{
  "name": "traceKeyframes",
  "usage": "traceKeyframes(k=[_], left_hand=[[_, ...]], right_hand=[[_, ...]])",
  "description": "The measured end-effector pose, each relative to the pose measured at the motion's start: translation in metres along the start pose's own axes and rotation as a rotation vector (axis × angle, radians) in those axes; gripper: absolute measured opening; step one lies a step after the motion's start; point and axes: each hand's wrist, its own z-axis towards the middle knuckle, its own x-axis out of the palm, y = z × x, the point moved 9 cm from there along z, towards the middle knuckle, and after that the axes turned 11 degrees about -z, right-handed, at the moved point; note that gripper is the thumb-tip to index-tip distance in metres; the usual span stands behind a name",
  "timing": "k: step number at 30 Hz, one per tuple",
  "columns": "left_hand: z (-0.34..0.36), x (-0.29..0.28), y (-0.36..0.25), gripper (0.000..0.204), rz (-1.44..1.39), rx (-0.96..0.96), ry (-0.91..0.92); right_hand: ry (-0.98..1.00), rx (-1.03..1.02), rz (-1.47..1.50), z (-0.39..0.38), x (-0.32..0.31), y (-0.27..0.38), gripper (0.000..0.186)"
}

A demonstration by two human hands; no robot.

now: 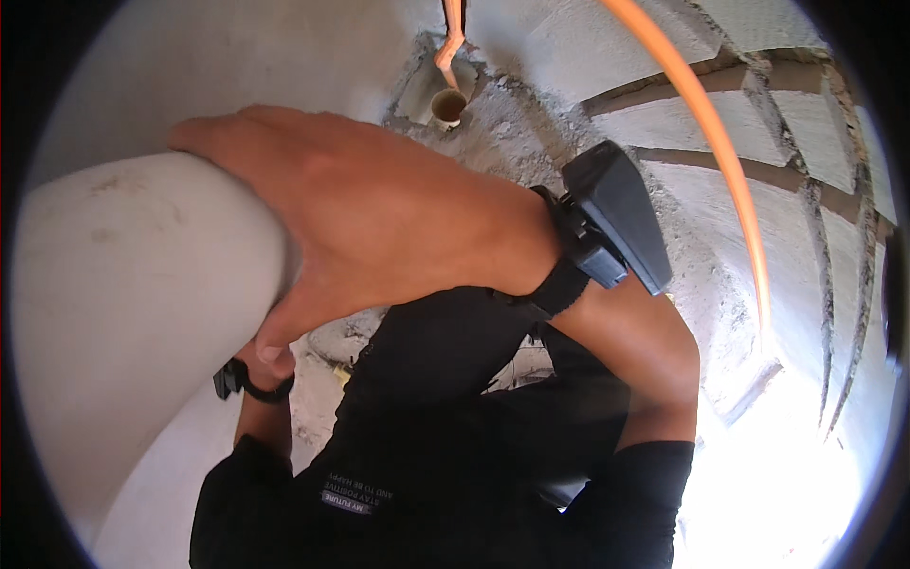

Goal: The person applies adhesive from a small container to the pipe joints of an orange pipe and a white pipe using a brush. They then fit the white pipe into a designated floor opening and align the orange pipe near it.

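A large white pipe (133, 303) fills the left of the view, its rounded end lightly smudged. My right hand (332, 209), with a black device (611, 218) strapped on its wrist, grips that end, fingers over the top and thumb at the lower edge. My left hand (258, 360) is behind the pipe, at its lower side; its fingers are hidden and only part of it and the banded wrist show.
Above, an orange conduit (448, 47) hangs over a round pipe opening (448, 106) amid broken concrete. An orange hose (706, 104) curves down the right, beside a pale wall (777, 133) with chased grooves. My dark-clothed legs (436, 351) are below, over rubble.
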Motion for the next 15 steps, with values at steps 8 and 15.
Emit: traceKeyframes(k=[8,15], left_hand=[[0.011,0.016,0.04,0.05,0.062,-0.328,0.269],[-0.087,-0.014,0.074,0.034,0.2,-1.061,0.818]], right_hand=[[-0.151,-0.061,0.027,-0.003,-0.01,-0.012,0.089],[-0.136,-0.031,0.082,-0.001,-0.036,-0.022,0.094]])
